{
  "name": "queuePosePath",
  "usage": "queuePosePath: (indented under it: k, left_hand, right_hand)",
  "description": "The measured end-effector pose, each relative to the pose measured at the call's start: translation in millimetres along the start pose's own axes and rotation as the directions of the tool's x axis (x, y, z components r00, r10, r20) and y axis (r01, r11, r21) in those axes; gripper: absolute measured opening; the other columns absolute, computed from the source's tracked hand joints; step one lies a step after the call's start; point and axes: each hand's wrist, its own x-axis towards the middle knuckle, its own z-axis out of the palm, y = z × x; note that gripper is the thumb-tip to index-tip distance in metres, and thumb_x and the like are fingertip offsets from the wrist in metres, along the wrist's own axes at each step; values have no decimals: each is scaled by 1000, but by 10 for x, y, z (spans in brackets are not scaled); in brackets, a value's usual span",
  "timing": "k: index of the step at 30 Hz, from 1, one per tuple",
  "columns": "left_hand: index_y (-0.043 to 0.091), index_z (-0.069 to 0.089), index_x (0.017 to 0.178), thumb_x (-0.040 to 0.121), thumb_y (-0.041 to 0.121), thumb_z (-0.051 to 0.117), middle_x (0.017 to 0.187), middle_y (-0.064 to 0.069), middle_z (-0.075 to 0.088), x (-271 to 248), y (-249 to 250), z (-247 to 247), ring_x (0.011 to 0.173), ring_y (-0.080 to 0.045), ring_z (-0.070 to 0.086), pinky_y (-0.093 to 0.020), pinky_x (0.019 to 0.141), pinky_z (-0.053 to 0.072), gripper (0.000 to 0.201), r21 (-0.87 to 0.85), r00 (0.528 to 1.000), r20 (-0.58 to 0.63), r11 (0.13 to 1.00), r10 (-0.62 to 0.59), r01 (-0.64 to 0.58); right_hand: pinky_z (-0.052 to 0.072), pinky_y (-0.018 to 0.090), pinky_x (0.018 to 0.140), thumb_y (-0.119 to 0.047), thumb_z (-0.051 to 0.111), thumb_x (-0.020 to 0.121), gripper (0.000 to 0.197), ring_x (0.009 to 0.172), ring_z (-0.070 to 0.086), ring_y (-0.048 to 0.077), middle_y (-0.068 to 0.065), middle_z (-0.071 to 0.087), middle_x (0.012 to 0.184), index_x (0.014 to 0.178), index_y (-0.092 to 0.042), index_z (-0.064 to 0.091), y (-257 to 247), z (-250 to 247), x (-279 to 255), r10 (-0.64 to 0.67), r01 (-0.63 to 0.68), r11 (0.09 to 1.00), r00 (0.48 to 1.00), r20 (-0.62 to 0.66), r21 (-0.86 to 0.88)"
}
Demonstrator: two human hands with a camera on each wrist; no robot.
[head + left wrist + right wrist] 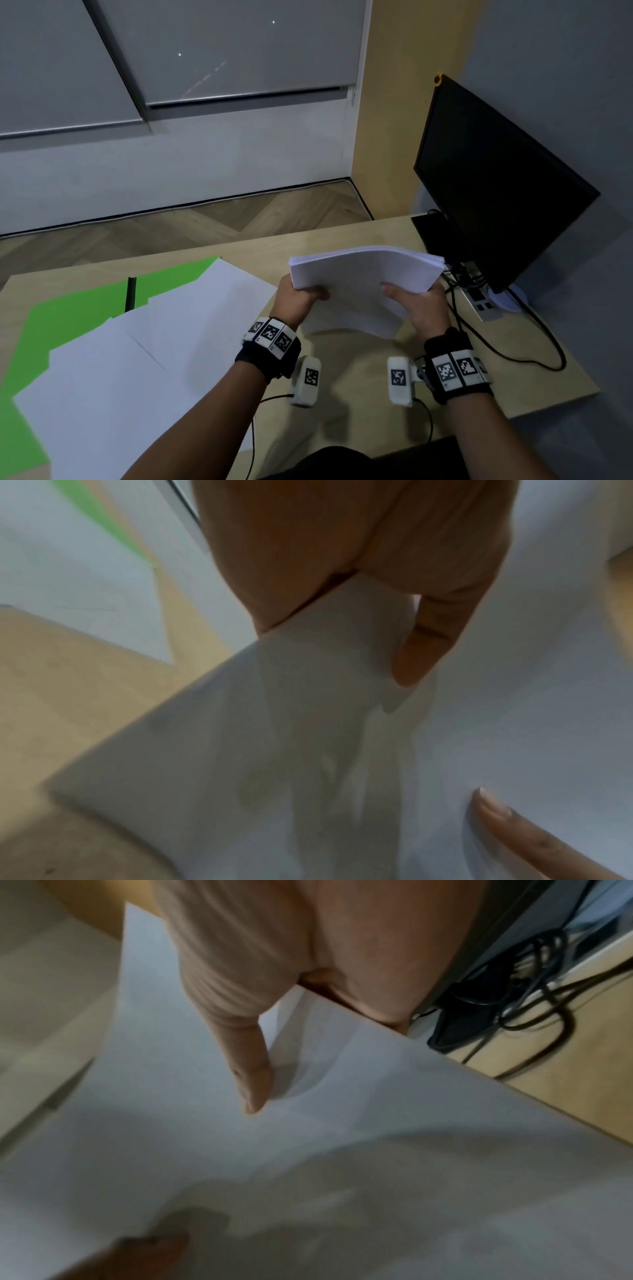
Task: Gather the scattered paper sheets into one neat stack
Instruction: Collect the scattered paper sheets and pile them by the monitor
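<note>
Now both hands, left hand (297, 301) and right hand (419, 310), grip a thick, bowed white paper stack (366, 274).

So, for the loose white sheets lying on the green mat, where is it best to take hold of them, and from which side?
Probably the loose sheets at their right edges, nearest the left hand. They lie flat and overlapping, so slide them together, then lift. Both hands grip the stack.
</note>
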Motion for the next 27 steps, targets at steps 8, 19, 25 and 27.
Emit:
queuePosePath:
  k: [8, 19, 25, 27]
  left_hand:
    - [17, 70, 77, 47, 15, 77, 89, -12, 72, 36, -138, 19, 85, -30, 66, -48, 84, 54, 31, 39, 993, -9, 992, -116, 116]
    - [24, 75, 88, 58, 32, 93, 93, 3, 76, 3, -257, -138, 91, -16, 71, -45, 89, 57, 36, 83, 995, 48, 993, -83, 78]
    - [23, 75, 89, 62, 31, 93, 92, 4, 76, 49, -219, -183, 90, -12, 71, -45, 90, 56, 34, 120, 996, 53, 990, -76, 69]
    - [23, 74, 92, 62, 30, 93, 94, 5, 76, 56, -206, -192, 91, -12, 71, -45, 91, 56, 36, 123, 995, 71, 990, -75, 66]
  right_hand:
    - [51, 20, 55, -7, 86, 68, 33, 81, 69, 17, 3, 72, 88, 96, -8, 69, 250, 89, 31, 135, -134, 989, 990, 25, -60]
    - [52, 18, 56, -7, 84, 72, 24, 70, 69, 9, -5, 73, 76, 87, -18, 70, 28, 121, -64, 61, -64, 998, 992, 113, 25]
    - [53, 21, 83, -33, 65, 85, 20, 96, 69, 8, -6, 76, 98, 100, -24, 73, -499, 64, 22, -176, 159, 982, 965, 192, 101]
    - [51, 31, 96, -33, 61, 89, 21, 104, 69, 15, -2, 76, 100, 103, -23, 72, -557, 58, 45, -220, 203, 974, 956, 192, 104]
